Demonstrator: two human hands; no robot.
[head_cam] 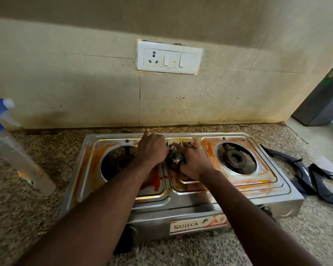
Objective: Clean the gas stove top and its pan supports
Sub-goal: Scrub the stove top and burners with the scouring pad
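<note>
Stove [190, 208] | orange stains on top | right hand [192, 160] squeezes dirty rag [176, 157] | left hand [152, 148] curled beside it, cannot tell its hold | pan supports [304, 187] off, at right

Silver stove top [183, 198] smeared orange-red, on speckled granite counter [27, 198]; black pan supports [300, 175]; blue-capped spray bottle [17, 154].

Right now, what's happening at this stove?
A person is scrubbing a two-burner steel gas stove. The right hand holds a grimy cloth wad against the centre panel; the left hand rests on the top beside it. Orange-red stains streak both burner wells. The black pan supports lie off on the counter at right; a spray bottle stands at left.
</note>
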